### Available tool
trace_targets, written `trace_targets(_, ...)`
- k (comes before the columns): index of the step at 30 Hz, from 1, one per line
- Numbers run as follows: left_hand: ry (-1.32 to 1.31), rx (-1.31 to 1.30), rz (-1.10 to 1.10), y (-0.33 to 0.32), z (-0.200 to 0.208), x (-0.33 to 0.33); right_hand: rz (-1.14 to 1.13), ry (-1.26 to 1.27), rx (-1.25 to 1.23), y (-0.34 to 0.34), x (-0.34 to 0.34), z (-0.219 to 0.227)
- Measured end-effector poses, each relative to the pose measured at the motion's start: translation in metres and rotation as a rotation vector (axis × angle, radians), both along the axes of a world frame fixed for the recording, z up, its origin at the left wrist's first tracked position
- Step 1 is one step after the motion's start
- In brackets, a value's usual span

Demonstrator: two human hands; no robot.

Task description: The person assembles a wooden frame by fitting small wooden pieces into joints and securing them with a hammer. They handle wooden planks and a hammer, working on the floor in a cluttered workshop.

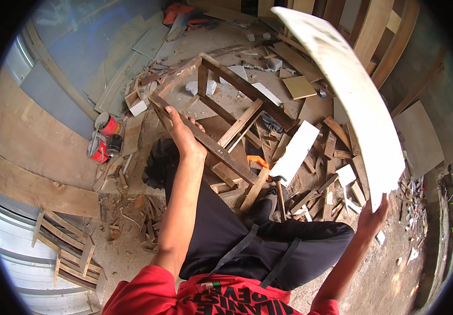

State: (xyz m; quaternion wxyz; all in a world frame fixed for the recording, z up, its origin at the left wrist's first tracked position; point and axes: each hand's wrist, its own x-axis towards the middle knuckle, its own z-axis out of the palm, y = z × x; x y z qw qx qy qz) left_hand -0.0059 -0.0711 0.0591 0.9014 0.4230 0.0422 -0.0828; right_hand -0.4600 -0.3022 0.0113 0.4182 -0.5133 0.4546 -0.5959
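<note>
My left hand is closed around the near rail of a brown wooden frame, which has crosspieces and is tilted in front of my legs. In my right hand is the lower corner of a long white board. The board is raised at the right and reaches far up past the frame. Between my knees and the frame lies a hammer with a wooden handle. Just beyond it is an orange tool handle, the rest of which I cannot make out.
Many wood offcuts litter the floor, with a white panel among them. Paint cans stand at the left by a leaning plywood sheet. Tall planks lean at the back right. A slatted wooden piece lies lower left.
</note>
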Motion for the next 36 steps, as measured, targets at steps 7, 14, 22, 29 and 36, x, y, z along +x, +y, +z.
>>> trace_targets(7, 0.194, -0.039, -0.010, 0.001, -0.027, 0.000, 0.574, -0.488, 0.234, 0.066, 0.097, 0.004)
trace_targets(14, 0.185, -0.017, 0.013, 0.015, -0.054, 0.006, 0.795, -0.357, 0.326, 0.073, 0.123, -0.024)
trace_targets(22, 0.092, -0.171, -0.037, 0.021, -0.049, -0.003, 0.718, -0.166, 0.252, 0.066, 0.097, -0.008)
trace_targets(29, 0.020, -0.357, -0.127, 0.029, -0.058, -0.007, 0.558, 0.111, 0.257, 0.064, 0.063, -0.004)
trace_targets(36, -0.007, -0.092, -0.204, 0.034, -0.038, -0.048, 1.039, -0.369, 0.384, 0.091, 0.125, -0.002)
